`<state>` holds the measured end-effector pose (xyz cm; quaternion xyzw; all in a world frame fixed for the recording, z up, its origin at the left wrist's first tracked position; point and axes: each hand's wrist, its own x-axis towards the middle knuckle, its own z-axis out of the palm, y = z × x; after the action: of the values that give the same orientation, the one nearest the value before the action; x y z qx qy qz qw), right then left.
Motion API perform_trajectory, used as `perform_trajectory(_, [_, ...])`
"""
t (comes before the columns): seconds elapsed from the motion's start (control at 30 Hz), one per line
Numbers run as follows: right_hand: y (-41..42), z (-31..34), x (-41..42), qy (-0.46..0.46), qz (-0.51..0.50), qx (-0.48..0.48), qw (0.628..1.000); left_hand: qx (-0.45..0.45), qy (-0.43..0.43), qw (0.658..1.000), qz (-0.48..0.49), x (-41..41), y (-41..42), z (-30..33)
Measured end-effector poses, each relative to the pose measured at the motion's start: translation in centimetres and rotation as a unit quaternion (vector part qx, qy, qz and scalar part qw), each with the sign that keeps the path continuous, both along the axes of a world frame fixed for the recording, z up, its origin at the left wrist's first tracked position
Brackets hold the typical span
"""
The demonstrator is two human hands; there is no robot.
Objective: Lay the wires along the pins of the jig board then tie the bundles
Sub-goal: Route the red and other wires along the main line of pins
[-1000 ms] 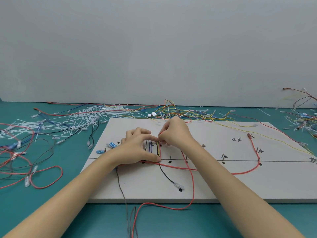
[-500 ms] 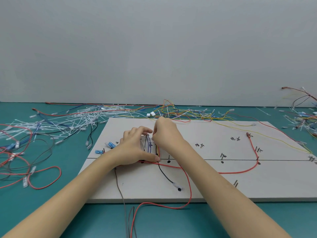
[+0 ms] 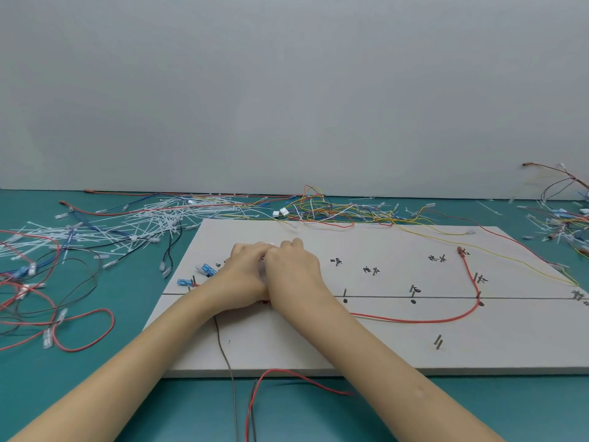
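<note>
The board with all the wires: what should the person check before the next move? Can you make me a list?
1. Both hands on the work: ok. The left hand and right hand meet over the left part of the jig board.
2. What the fingers hold: cannot tell, the hands cover it.
3. The red wire follows the pins: not ok. It sags below the drawn line, only hooking round the pin at the right.
4. The brown wire lies on the board: not ok, it runs off the near edge.
5. Ties within reach: ok, white cable ties lie left of the board.
</note>
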<state>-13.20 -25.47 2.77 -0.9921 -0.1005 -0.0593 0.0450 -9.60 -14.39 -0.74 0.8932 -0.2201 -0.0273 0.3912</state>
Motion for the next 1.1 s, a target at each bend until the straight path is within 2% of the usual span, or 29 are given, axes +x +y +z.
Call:
perform_trajectory(0.07, [-0.1, 0.0, -0.3, 0.011, -0.002, 0.003, 1.0, -0.029, 0.01, 0.999, -0.014, -0.1, 0.1, 0.2])
perform_trajectory(0.2, [-0.3, 0.0, -1.2, 0.02, 0.003, -0.016, 1.0, -0.025, 0.034, 0.998, -0.045, -0.3, 0.5, 0.7])
perform_trajectory(0.37, [-0.4, -0.2, -2.6, -0.01, 0.02, -0.025, 0.999, -0.104, 0.073, 0.99, -0.06, -0.7, 0.1, 1.4])
perform_trajectory(0.57, [-1.1, 0.0, -4.2, -0.044, 0.057, -0.03, 0.997, -0.064, 0.051, 0.996, -0.035, -0.3, -0.1, 0.3])
perform_trajectory(0.83, [-2.2, -0.4, -5.6, -0.082, 0.046, 0.009, 0.996, -0.025, 0.035, 0.998, -0.042, -0.3, 0.3, 0.1])
perform_trajectory(1.0, [-4.1, -0.1, -5.7, -0.043, 0.017, 0.056, 0.997, 0.011, 0.015, 0.999, -0.04, -0.4, 0.4, -0.1])
perform_trajectory(1.1, [-5.1, -0.4, -5.9, -0.005, 0.011, 0.088, 0.996, 0.002, 0.019, 0.999, -0.027, -0.4, 0.4, -0.1])
